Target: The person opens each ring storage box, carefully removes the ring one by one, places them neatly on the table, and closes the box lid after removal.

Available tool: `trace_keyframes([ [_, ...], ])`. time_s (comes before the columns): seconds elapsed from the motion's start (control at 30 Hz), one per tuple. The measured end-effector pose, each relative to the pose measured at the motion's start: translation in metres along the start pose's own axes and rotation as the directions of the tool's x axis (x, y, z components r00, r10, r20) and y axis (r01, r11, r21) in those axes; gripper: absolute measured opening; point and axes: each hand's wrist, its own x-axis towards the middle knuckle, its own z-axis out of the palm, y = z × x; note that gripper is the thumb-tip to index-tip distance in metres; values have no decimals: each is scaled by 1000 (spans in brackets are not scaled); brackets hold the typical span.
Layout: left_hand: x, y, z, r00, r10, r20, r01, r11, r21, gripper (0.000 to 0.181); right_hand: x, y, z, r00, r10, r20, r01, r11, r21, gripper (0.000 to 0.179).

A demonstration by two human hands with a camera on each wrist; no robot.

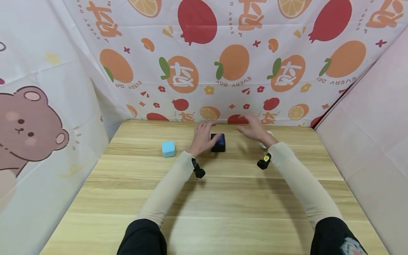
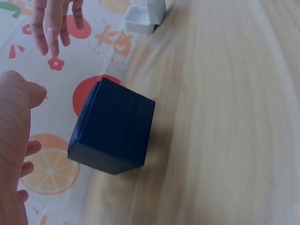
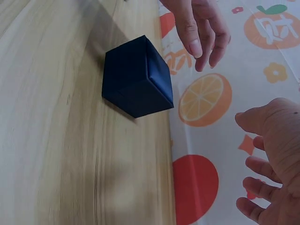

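Observation:
A small dark navy box stands on the wooden table near its back edge. Just left of it is my left hand, fingers spread, the thumb reaching in front of the box's top in the head view. In the left wrist view, a gap shows between that thumb and the navy box. My right hand hovers to the right of the box, slightly blurred, with its fingers loosely extended and holding nothing. The right wrist view shows the fingers apart from the box.
A light blue rounded box sits on the table to the left. Partly hidden behind my right wrist is a white case, which stands with its lid up in the left wrist view. A fruit-print cloth hangs along the table's back edge.

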Motion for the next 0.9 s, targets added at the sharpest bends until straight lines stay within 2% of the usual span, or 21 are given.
trace_keyframes([
  [0.37, -11, -14, -7, 997, -66, 36, 65, 998, 12, 52, 7, -6, 20, 999, -27, 30, 26, 1000, 12, 48],
  [0.53, -16, -15, -11, 998, -57, 37, 57, 998, -13, 51, 8, -9, 28, 998, -36, 48, 34, 998, 61, 47],
  [0.7, -22, -20, -12, 999, -45, 24, 46, 999, -19, 49, 9, -13, 35, 998, -10, 63, 5, 997, 73, 48],
  [0.9, -29, -22, -13, 997, -67, 42, 70, 994, -84, 50, 9, -16, 44, 995, 11, 99, -20, 996, 92, 47],
])
